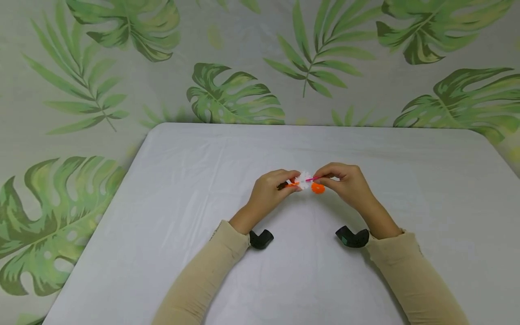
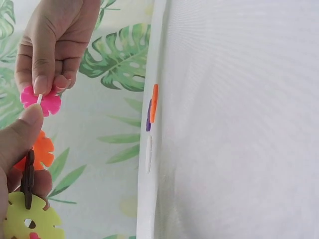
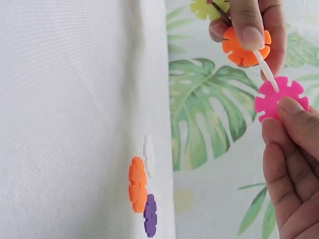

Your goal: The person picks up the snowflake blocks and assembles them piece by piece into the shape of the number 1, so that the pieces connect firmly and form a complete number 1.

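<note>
My left hand (image 1: 268,188) holds a joined chain of notched plastic discs. It includes a yellow disc (image 2: 27,219), a brown disc (image 2: 28,177) seen edge-on, an orange disc (image 3: 241,47) and a white disc (image 1: 303,180). The left thumb presses on the white disc. Between thumb and fingers, my right hand (image 1: 344,178) pinches a pink disc (image 3: 283,99). The pink disc's rim meets the edge of the white one, which appears to sit in a notch. How deep it sits, I cannot tell.
Loose on the white table (image 1: 162,203) lie an orange disc (image 3: 137,184), a purple disc (image 3: 150,216) and a white disc (image 3: 149,155), close together. Dark wrist devices (image 1: 262,239) stick out from both sleeves. A leaf-patterned wall covering (image 1: 235,36) stands beyond the far edge.
</note>
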`<state>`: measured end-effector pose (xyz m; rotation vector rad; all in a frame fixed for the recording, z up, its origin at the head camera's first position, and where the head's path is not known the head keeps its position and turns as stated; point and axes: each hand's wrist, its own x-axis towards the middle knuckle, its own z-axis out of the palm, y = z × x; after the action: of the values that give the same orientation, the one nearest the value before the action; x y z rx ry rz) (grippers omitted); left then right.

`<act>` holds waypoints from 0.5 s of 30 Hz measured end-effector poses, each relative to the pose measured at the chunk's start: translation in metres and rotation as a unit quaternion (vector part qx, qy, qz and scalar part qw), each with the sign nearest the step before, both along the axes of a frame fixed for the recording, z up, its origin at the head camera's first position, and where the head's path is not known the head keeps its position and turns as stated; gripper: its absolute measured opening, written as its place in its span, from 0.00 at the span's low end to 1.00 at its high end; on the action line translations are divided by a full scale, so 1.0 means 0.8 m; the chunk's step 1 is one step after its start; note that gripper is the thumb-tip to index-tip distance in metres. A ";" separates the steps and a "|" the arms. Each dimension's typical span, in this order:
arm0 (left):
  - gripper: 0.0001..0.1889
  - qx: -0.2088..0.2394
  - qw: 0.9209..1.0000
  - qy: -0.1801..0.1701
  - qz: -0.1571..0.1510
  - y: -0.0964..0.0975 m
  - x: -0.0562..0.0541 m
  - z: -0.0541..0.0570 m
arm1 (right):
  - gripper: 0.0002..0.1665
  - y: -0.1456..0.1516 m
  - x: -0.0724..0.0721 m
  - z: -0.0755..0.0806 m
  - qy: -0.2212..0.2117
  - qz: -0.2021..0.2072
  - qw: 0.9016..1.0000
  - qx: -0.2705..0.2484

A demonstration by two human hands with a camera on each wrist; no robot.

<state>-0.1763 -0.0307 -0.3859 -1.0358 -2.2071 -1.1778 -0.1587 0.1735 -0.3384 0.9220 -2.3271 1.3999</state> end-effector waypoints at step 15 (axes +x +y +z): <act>0.22 -0.012 1.000 0.007 0.020 0.000 0.000 -0.001 | 0.07 0.010 -0.002 -0.001 -0.027 -0.029 0.999 0.029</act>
<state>-0.1762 -0.0304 -0.3868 -1.0005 -2.2260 -1.1274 -0.1600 0.1814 -0.3389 0.8366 -2.4255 1.3566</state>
